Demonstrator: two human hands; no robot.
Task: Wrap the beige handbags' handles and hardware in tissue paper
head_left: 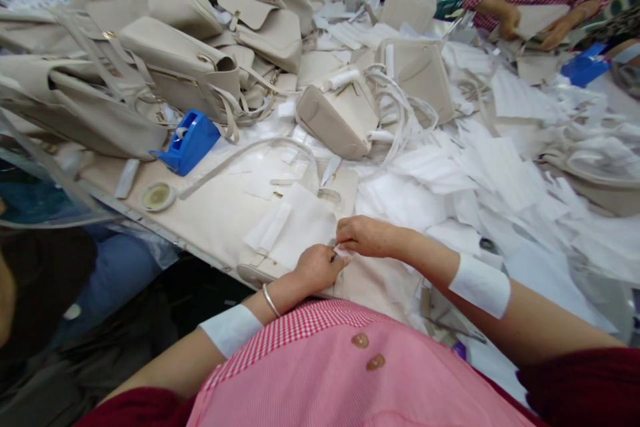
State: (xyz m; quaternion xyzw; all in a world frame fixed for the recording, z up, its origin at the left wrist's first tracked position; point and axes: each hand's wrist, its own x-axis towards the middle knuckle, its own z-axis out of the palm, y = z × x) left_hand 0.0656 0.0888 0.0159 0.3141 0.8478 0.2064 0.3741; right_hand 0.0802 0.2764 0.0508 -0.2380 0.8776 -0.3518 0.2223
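Note:
My left hand (319, 268) and my right hand (367, 237) meet at the side of a cream handbag (255, 273) lying flat on the table in front of me. The fingers of both are closed in a pinch. A small whitish piece (342, 251) pokes out between them, and my right fingers grip it. What my left fingers hold is hidden. White sheet material (300, 220) covers part of the bag, and a strap (295, 141) loops beyond it.
A blue tape dispenser (189, 143) and a tape roll (158, 197) sit at left. Cream handbags (340, 113) pile up behind. Loose white sheets (425, 177) spread at right. Co-workers' hands (555, 33) handle a bag at the far right.

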